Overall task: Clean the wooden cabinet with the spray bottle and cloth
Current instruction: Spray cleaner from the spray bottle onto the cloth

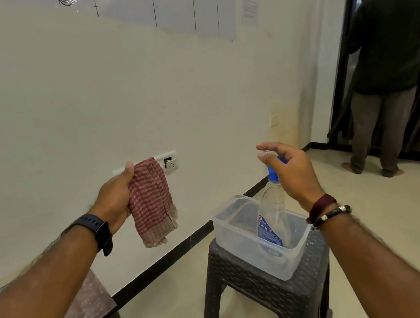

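Observation:
My left hand [116, 197] grips a folded red-and-beige striped cloth [153, 203], held up in front of the wall. The clear spray bottle [273, 212], with a blue head and blue label, leans inside a clear plastic tub [240, 232]. My right hand [292, 172] hovers at the bottle's blue spray head, its fingers spread and loosely curved over it; I cannot tell if they touch it. The brown corner of the wooden cabinet [89, 308] shows at the lower left, under my left forearm.
The tub sits on a dark woven-pattern plastic stool [264, 293]. A white wall with a power socket [170, 162] stands ahead. Another person [389, 68] stands at the right by dark curtains, back turned. Beige floor stretches between the stool and that person.

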